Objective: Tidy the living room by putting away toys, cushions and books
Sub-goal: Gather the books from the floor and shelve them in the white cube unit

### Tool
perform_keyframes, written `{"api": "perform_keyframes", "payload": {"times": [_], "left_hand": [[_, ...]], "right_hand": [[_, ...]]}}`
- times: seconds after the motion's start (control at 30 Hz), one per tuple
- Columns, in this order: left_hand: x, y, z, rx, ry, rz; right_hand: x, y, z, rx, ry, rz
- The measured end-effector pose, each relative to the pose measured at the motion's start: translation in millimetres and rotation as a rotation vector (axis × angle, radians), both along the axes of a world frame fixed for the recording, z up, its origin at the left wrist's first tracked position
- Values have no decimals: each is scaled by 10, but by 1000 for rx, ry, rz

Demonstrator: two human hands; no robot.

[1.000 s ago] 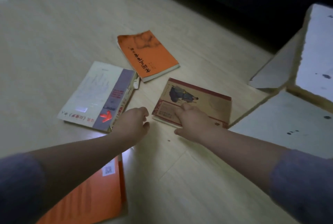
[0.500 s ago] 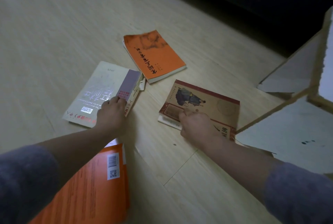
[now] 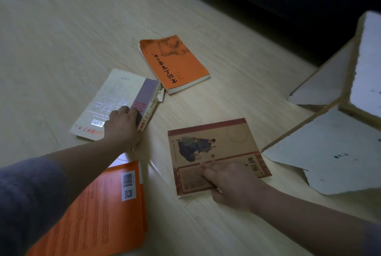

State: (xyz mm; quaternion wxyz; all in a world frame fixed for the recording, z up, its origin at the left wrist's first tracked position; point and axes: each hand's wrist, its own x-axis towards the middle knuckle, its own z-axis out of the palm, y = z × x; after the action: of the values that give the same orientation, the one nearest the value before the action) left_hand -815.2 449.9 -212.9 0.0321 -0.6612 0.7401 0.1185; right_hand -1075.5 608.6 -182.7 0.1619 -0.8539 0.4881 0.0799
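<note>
The pale wooden floor point(image 3: 61, 39) carries four books, with white board panels point(image 3: 329, 158) lying and leaning at the right and a dark mass along the top that cannot be identified. Nearest, a large orange book point(image 3: 99, 214) lies back cover up, partly cut off by the frame and crossed by the left forearm. Beyond it lies a cream book with a purple band point(image 3: 115, 99); the left hand point(image 3: 121, 128) is closed over its near spine corner, fingers curled onto the cover. To the right, the tan illustrated book point(image 3: 214, 152) lies flat; the right hand point(image 3: 231, 183) grips its near edge, fingers on the cover, thumb hidden beneath or behind. The smaller orange paperback point(image 3: 173, 62) lies farthest, untouched, just beside the cream book. Judgement: book-gathering is in hand, both grips forming, neither book visibly lifted. The next move calls for raising both and stacking them. No shelf, toys or cushions are visible; cover text is too blurred to read.
</note>
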Motion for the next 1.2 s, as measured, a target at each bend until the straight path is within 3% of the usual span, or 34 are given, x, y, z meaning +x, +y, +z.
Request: {"api": "perform_keyframes", "payload": {"times": [0.13, 0.43, 0.7, 0.87, 1.0, 1.2], "left_hand": [[76, 12, 13, -41, 69, -6], [635, -291, 96, 55, 46, 306], [802, -349, -51, 60, 202, 388], [719, -275, 6, 30, 281, 474], [753, -222, -18, 89, 387, 581], [643, -37, -39, 149, 342, 467]], "right_hand": [[99, -210, 159, 22, -20, -64], [912, -856, 127, 319, -481, -553], [1573, -1355, -37, 492, -684, -942], [1738, -1481, -141, 482, -807, -1099], [1676, -1417, -237, 580, -1041, -1271], [1323, -1327, -150, 588, -1002, -1148]]}}
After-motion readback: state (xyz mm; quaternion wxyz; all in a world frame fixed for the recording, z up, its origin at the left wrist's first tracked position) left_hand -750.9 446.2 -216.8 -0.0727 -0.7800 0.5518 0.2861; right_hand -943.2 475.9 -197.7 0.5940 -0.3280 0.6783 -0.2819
